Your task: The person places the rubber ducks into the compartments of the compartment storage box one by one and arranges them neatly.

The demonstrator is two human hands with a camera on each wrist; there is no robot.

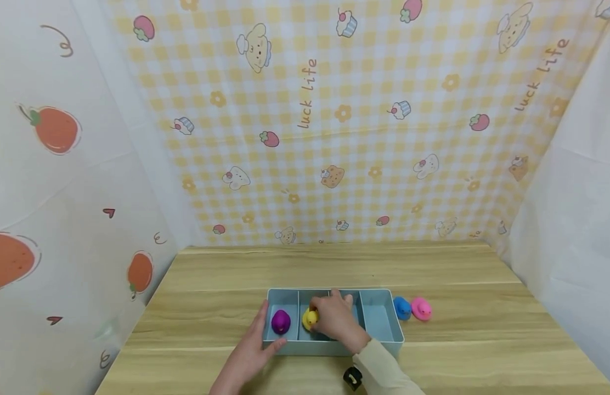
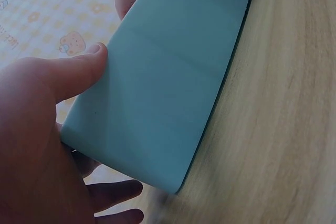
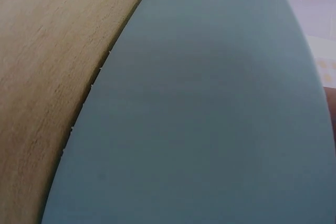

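A light-blue box (image 1: 334, 348) with a row of compartments lies on the table. My left hand (image 1: 253, 345) holds its left front corner, fingers along the left side and thumb at the front rim; the left wrist view shows this hand (image 2: 47, 114) around the corner. A purple rubber duck (image 1: 281, 322) sits in the leftmost compartment. In the compartment beside it my right hand (image 1: 337, 318) pinches a yellow rubber duck (image 1: 310, 318), partly covered by the fingers. Whether this duck touches the bottom I cannot tell. The box's outer wall (image 3: 194, 98) fills most of the right wrist view.
A blue rubber duck (image 1: 402, 308) and a pink rubber duck (image 1: 421, 309) lie on the wooden table (image 1: 463, 351), just right of the box. A patterned cloth (image 1: 364, 148) stands behind the table, with pale sheets at both sides. A black wrist mount (image 1: 352, 378) shows by the right sleeve.
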